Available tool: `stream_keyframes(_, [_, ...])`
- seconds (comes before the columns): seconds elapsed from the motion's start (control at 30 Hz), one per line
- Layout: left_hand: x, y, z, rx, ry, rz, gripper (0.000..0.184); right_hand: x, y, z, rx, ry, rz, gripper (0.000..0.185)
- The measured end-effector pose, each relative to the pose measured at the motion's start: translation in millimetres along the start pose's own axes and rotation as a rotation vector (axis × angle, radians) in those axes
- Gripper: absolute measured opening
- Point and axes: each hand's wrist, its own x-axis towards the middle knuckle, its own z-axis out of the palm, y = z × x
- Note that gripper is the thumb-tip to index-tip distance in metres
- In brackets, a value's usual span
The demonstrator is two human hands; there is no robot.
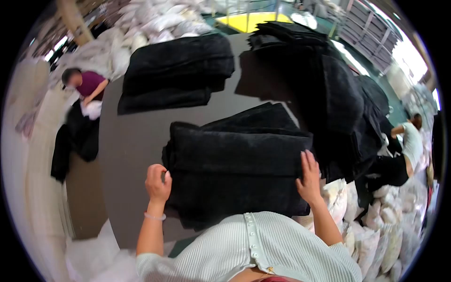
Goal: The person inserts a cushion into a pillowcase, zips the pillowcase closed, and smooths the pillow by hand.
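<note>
head camera view, looking down at a dark grey worktop (pixel 134 141) with black folded fabric on it. the middle folded stack (pixel 239 164) lies right in front of the wearer's pale ribbed top (pixel 206 249), its long creases running from side to side, with angled layers of the same cloth showing beyond its far edge. the left hand (pixel 159 182) is beside the stack's left edge, fingers curled inward and thumb close to them; whether they pinch any cloth cannot be told. a pale bracelet (pixel 155 216) circles that wrist. the right hand (pixel 308 176) rests on the stack's right edge, fingers straight and pressed together, pointing away from the wearer, with the thumb lower down.

another folded bundle (pixel 181 66) lies at the far left of the worktop, apart from the middle stack. a larger black pile (pixel 338 94) fills the far right and hangs down over the side. to the left, a person in a maroon top (pixel 89 83) leans over white and black material; to the right, a person in a white top (pixel 412 143) bends beside the large pile. stuffed pale sacks (pixel 159 19) are heaped beyond the worktop, near a yellow platform (pixel 256 21), and more bags (pixel 385 211) lie at the lower right.
</note>
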Motion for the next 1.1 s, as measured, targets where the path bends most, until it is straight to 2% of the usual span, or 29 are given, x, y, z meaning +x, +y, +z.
stream_keyframes(0.1, [48,56,0,-0.020,0.087,0.066,0.041,28,-38,-11,0.024,0.080,-0.198,0.068])
stream_keyframes(0.17, [52,71,14,0.122,-0.097,0.161,0.054,36,-36,14,-0.023,0.129,-0.207,0.065])
stream_keyframes(0.2, [33,52,44,0.243,-0.350,0.085,0.061,25,-6,57,-0.140,-0.022,-0.118,0.065])
stream_keyframes(0.23, [-3,22,73,0.008,-0.464,-0.091,0.063,7,22,82,-0.034,-0.077,-0.060,0.067])
stream_keyframes(0.3, [-9,0,73,0.047,-0.468,-0.273,0.064,5,28,73,-0.067,-0.056,-0.025,0.071])
stream_keyframes(0.37, [-19,-24,75,-0.227,-0.335,-0.604,0.067,4,49,77,-0.090,0.129,0.200,0.076])
stream_keyframes(0.43, [-7,-13,61,-0.202,-0.408,-0.735,0.075,11,93,93,0.377,0.358,0.603,0.068])
stream_keyframes(0.5, [-4,-8,62,-0.237,-0.393,-0.709,0.075,15,123,102,0.957,0.095,0.684,0.063])
stream_keyframes(0.53, [-1,-7,63,-0.238,-0.399,-0.699,0.075,22,66,62,0.894,0.127,0.792,0.061])
stream_keyframes(0.6, [9,-3,60,-0.449,-0.332,-0.844,0.074,35,60,52,0.958,0.119,0.829,0.061])
stream_keyframes(0.63, [20,6,49,-0.496,-0.283,-0.845,0.069,43,55,44,1.019,0.101,0.859,0.061])
stream_keyframes(0.67, [31,16,37,-0.502,-0.291,-0.831,0.069,47,48,34,1.125,0.181,0.728,0.060])
stream_keyframes(0.77, [57,45,-2,-0.890,0.203,-0.474,0.069,67,28,-9,1.589,0.525,0.566,0.060])
stream_keyframes(0.83, [73,68,-30,-1.265,0.381,-0.460,0.072,74,4,-44,1.781,0.681,0.370,0.060])
stream_keyframes(0.87, [80,81,-38,-1.379,0.500,-0.547,0.073,79,2,-47,1.852,0.732,0.184,0.063])
stream_keyframes(0.9, [85,90,-40,-1.489,0.625,-0.637,0.073,79,30,-26,1.845,0.743,0.185,0.063])
stream_keyframes(0.93, [56,44,-22,-1.314,0.595,-0.474,0.071,79,76,14,1.410,0.772,0.166,0.066])
stream_keyframes(0.97, [47,28,-19,-1.315,0.593,-0.478,0.071,81,77,1,1.724,0.426,-0.123,0.069])
stream_keyframes(1.0, [37,17,-19,-1.521,0.400,-0.614,0.068,83,77,-12,1.949,-0.008,-0.295,0.072])
stream_keyframes(1.03, [15,-18,-13,-1.533,0.220,-0.755,0.066,78,84,-8,1.956,-0.020,-0.271,0.072])
stream_keyframes(1.07, [-8,-54,-7,-1.532,0.028,-0.884,0.071,65,97,1,1.665,-0.148,0.133,0.073])
stream_keyframes(1.1, [-30,-66,1,-0.906,-0.126,-0.768,0.071,51,112,14,1.331,-0.281,0.496,0.076])
